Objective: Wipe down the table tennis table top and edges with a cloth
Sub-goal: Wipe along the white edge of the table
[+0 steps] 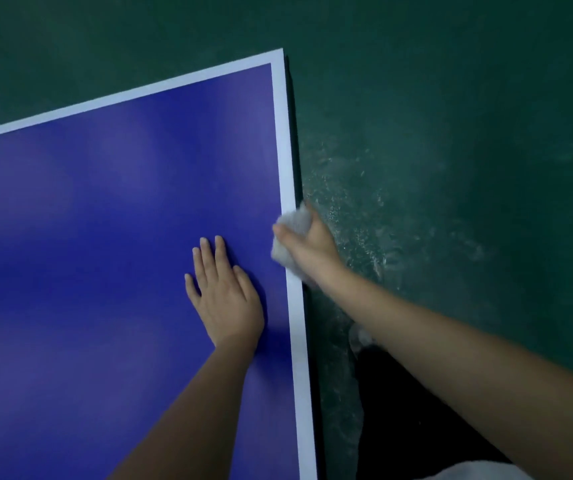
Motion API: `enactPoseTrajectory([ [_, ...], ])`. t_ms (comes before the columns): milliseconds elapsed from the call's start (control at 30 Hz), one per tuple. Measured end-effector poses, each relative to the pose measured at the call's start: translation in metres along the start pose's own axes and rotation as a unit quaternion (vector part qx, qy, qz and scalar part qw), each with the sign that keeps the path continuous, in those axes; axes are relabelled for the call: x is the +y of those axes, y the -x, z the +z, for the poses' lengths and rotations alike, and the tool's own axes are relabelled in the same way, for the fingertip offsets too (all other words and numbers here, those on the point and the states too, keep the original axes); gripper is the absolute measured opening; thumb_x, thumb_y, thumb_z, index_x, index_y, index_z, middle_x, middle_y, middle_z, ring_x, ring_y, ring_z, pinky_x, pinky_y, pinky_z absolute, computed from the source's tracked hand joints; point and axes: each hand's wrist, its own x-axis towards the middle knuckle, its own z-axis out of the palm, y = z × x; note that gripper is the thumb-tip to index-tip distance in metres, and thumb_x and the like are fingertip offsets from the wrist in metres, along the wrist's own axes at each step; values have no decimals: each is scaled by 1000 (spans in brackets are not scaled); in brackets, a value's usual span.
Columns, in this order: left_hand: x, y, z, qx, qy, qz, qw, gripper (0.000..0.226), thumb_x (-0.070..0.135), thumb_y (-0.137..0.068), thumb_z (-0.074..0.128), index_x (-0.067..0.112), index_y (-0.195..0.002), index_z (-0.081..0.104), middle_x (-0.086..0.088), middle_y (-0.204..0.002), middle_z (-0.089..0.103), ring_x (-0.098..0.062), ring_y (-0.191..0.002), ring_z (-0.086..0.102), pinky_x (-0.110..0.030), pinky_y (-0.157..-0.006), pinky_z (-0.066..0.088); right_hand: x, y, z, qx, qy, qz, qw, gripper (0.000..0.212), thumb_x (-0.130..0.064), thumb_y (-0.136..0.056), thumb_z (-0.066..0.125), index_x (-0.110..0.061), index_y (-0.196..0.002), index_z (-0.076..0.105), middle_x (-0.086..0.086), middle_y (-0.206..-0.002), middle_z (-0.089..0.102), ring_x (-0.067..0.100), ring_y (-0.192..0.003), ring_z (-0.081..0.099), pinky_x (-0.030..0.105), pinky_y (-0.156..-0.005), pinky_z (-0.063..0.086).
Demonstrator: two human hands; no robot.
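Head view: right hand (307, 242) at three o'clock, fingers curled round crumpled white cloth (293, 221), pressed to side edge of blue white-bordered table tennis table (105, 254); left hand (224, 296) flat on top, fingers straight. Probably mid-edge; stretch toward twelve o'clock corner yet to wipe.

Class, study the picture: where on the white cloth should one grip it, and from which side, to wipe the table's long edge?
Probably the bunched middle of the cloth, from the floor side, as the right hand does: the wad straddles the white border, so a wrap-around grip presses top and side face at once.
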Motion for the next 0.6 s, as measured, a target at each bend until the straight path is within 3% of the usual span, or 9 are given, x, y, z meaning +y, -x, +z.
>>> enactPoseTrajectory([
  [33,0,0,0,1,-2,1,1000,55,25,-94,20,17,-148,24,-1,-156,19,-15,-145,10,-40,-116,5,11,14,-3,-13,26,4,1000,65,-17,-89,64,-20,-145,30,-3,-112,56,9,-101,54,18,-86,40],
  [100,0,-1,1,1,-7,0,1000,55,26,-94,19,17,-148,24,-1,-156,20,-15,-145,10,-39,-116,5,26,26,-7,-14,82,0,997,77,-22,-89,64,-20,-151,18,-5,-126,48,3,-109,46,10,-84,33],
  [233,0,0,0,-3,-10,-4,1000,55,27,-93,17,18,-148,24,-1,-156,19,-14,-145,9,-38,-116,4,6,-5,1,17,73,-24,997,73,-20,-88,65,-17,-149,25,-5,-120,50,8,-105,50,11,-83,36],
  [267,0,0,0,-4,-11,-4,1000,56,27,-93,16,18,-148,24,0,-156,19,-14,-145,9,-37,-116,3,-7,-21,5,26,59,-32,997,63,-19,-88,66,-16,-143,35,-5,-113,52,10,-101,51,17,-86,40],
  [333,1,0,-1,-6,-13,-6,1000,58,30,-92,12,19,-148,23,1,-156,17,-13,-144,8,-35,-116,1,-38,-59,9,51,41,-46,997,18,-13,-88,65,-22,-100,56,-7,-92,54,15,-90,53,33,-87,47],
  [400,1,0,-3,-14,-14,-7,1000,62,34,-90,7,20,-148,21,2,-157,15,-11,-144,6,-33,-115,-2,-71,-92,14,87,65,-80,991,30,-8,-88,62,-25,-73,44,-6,-78,50,19,-83,52,37,-80,48],
  [467,2,-1,-4,-24,-20,-8,999,62,34,-90,5,20,-149,19,2,-157,14,-10,-144,4,-33,-116,-3,-92,-105,16,141,151,-141,968,13,-11,-89,60,-23,-85,55,-10,-77,50,17,-81,51,28,-72,46],
  [533,2,-1,-5,-33,-26,-11,999,59,32,-92,9,20,-149,20,1,-157,15,-11,-144,5,-35,-117,-1,-96,-96,16,158,216,-223,937,34,-14,-87,60,-20,-121,59,-9,-94,57,12,-85,50,12,-68,36],
  [600,2,-2,-7,-42,-29,-11,999,59,32,-92,9,20,-148,20,0,-156,16,-12,-144,6,-37,-117,2,-84,-71,14,83,274,-287,914,51,-14,-85,63,-25,-133,51,1,-115,60,13,-91,52,11,-70,37],
])
